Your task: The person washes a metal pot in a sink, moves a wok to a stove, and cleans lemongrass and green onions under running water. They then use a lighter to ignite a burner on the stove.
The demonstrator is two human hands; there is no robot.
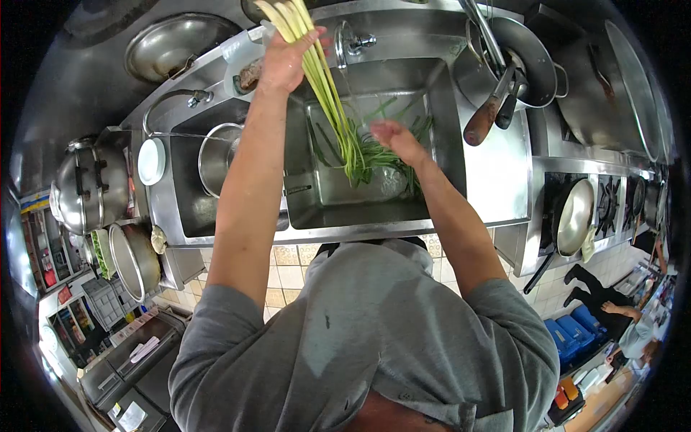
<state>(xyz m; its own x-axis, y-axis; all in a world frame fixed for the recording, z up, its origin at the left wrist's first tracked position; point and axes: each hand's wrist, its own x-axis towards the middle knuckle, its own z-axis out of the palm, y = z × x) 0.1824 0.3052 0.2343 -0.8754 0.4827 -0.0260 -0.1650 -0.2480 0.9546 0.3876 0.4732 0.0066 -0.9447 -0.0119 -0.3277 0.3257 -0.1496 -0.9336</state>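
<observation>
My left hand (284, 61) is raised over the far edge of the sink, wrapped around a bunch of long green stalks (327, 86). Their thick upper ends are pale yellow, and the thin green leafy ends hang down into the right-hand sink basin (302, 205). Near those leafy ends is my right hand (399, 140), its fingers smeared by motion, so I cannot make out whether they hold anything. Loose green leaves (425, 129) lie in the basin around a patch of moving water. A tap (353, 39) stands behind the basin.
Left of the basin, a running tap (173, 97) feeds a metal pot (212, 162) in another basin. A deep pot (507, 43) with wooden-handled tools stands at right. A frying pan (576, 216) sits on the stove. Another person (633, 317) is at far right.
</observation>
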